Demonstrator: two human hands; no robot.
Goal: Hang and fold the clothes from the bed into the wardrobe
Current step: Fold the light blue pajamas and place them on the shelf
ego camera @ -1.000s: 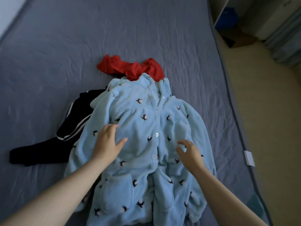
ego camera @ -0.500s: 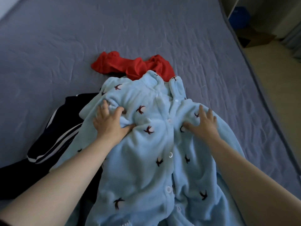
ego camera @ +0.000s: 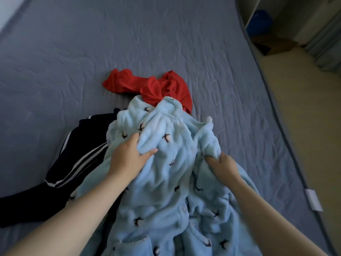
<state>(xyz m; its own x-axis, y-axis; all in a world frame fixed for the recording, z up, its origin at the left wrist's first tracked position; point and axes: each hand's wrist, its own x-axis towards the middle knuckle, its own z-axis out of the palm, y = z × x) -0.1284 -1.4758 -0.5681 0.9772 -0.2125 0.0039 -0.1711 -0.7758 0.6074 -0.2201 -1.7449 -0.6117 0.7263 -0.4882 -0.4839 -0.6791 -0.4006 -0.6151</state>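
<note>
A fluffy light-blue robe (ego camera: 166, 182) with small dark bird prints lies bunched on the grey bed (ego camera: 92, 52), collar pointing away from me. My left hand (ego camera: 127, 157) grips a fold of its left chest, thumb and fingers pinching the fleece. My right hand (ego camera: 223, 165) clutches a gathered ridge of fabric near the right shoulder. A red garment (ego camera: 153, 85) lies crumpled just beyond the collar. A dark garment with white stripes (ego camera: 70, 169) sits partly under the robe's left side.
The bed's right edge runs diagonally beside a beige floor (ego camera: 304, 126). A white tag (ego camera: 313, 199) sticks out of the mattress edge. At the top right stand a cardboard box (ego camera: 275, 44), a blue object (ego camera: 260, 21) and a curtain (ego camera: 326, 39).
Both hands went from hovering over the robe's middle to pressing near its shoulders, and now they have closed on the fabric and bunched it upward.
</note>
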